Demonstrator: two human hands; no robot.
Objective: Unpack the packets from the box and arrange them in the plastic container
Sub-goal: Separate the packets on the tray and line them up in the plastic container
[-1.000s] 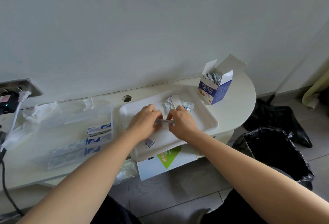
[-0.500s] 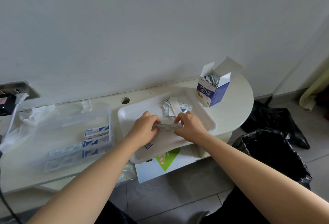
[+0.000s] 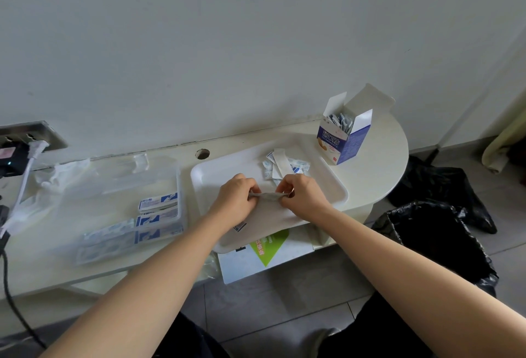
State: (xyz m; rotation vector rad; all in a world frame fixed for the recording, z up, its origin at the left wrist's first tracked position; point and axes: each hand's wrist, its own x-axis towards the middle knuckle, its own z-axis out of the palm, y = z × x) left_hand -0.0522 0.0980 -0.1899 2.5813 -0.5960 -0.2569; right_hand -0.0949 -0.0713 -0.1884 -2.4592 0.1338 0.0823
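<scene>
Packet (image 3: 266, 196) pinched by your left hand (image 3: 236, 198) and right hand (image 3: 304, 195) above tray (image 3: 216, 171); hard tugging could tear it.

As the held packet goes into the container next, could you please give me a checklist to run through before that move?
1. Packet pinched at both ends by left hand and right hand: ok.
2. Plastic container appears open, with bare room at its far side: ok.
3. Way from tray to container free of obstacles: ok.
4. Box upright, flaps open, packets inside: ok.
5. Loose packets on the tray all put away: not ok.
6. Held packet's printed side up: cannot tell.
</scene>
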